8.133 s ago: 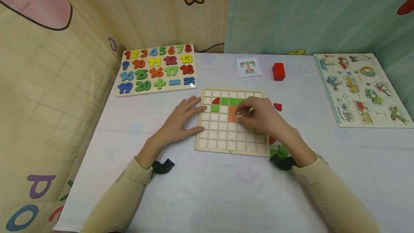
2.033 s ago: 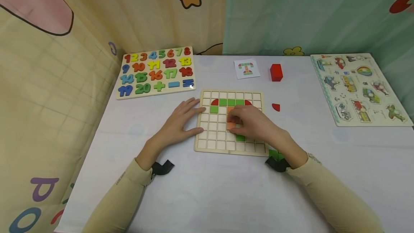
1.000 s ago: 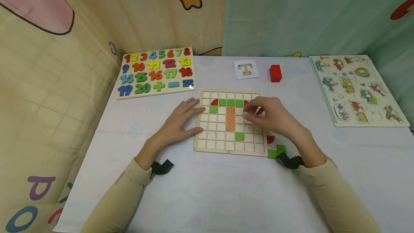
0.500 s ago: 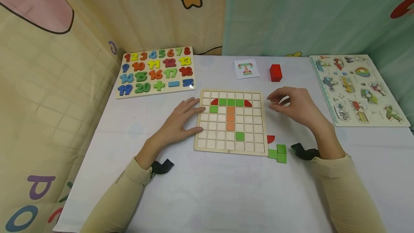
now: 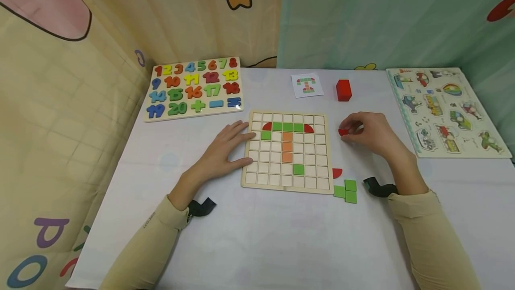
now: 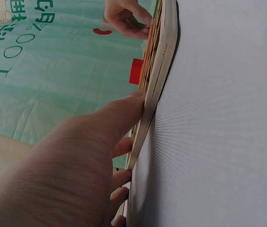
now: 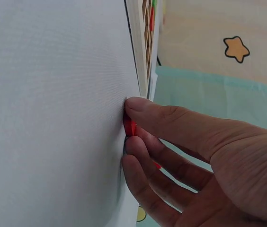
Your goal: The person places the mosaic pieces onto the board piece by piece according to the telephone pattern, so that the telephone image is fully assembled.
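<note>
A: Head view first: what does the pale wooden grid board (image 5: 275, 178) hold?

B: Ten flat pieces in its cells: two red quarter-rounds (image 5: 267, 126), five green squares (image 5: 288, 127) and three orange squares (image 5: 287, 147), the orange in one column.

A: And loose?

B: One loose red quarter-round (image 5: 337, 173) at the board's right edge, and three loose green squares (image 5: 351, 197) by its lower right corner.

A: The hands?

B: The right hand (image 5: 372, 133) pinches one red piece (image 5: 343, 132), partly hidden, to the right of the board. The left hand (image 5: 219, 151), fingers spread, touches the board's left edge.

A: Other boards?

B: The number board (image 5: 189, 115) carries twenty-three coloured pieces: numerals 1 to 20 and three signs. The picture board (image 5: 472, 140) bears vehicles. Between them are one white printed card (image 5: 307, 85) and one red block (image 5: 344, 90).

A: Left wrist view?

B: The left thumb rests against the board's edge, with four fingers farther along.

A: Right wrist?

B: The red piece is between thumb and fingertips, close to the white tabletop (image 7: 53, 118).
</note>
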`<state>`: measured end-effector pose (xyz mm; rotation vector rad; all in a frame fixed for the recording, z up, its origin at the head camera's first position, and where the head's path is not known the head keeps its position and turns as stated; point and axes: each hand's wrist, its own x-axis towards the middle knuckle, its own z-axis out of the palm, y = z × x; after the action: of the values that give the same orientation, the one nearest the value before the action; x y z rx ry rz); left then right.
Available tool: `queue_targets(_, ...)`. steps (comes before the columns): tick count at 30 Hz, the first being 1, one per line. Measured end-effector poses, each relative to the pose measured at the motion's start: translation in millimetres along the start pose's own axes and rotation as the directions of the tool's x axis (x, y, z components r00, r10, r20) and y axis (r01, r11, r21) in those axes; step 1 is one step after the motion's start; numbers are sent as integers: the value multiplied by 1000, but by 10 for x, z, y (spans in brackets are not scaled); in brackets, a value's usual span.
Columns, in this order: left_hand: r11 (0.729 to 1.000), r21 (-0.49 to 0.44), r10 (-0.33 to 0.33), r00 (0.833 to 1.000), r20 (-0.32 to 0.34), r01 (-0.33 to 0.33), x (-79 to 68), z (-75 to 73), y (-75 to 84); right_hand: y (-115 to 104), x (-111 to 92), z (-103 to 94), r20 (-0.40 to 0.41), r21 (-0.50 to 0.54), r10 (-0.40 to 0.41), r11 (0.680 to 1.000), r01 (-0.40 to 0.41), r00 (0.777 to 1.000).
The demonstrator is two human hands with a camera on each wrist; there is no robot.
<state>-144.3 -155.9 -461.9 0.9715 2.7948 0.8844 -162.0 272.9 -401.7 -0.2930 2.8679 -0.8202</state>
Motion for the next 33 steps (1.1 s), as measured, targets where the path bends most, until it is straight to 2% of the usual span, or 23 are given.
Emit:
queue_targets(8, 1000, -2, -3, 1000, 1, 3, 4, 2, -2, -1, 3, 4, 15, -15, 6, 1000, -5, 1000)
queue_targets(15, 1000, 0, -3, 1000, 2, 3, 9, -1, -6, -56, 2, 26, 18, 13, -54, 998, 53, 998)
queue_targets(22, 1000, -5, -5, 1000, 6, 5, 18, -17, 5, -271, -8, 115, 40, 93, -137, 987, 133, 990)
queue_targets(28, 1000, -2, -12, 1000, 11, 12, 19, -23, 11, -487, -24, 279, 111, 141, -233, 966, 217, 966)
queue_targets(33, 1000, -1, -14, 1000, 14, 14, 17, -19, 14, -643, -70, 400, 142, 163, -260, 958, 236, 955)
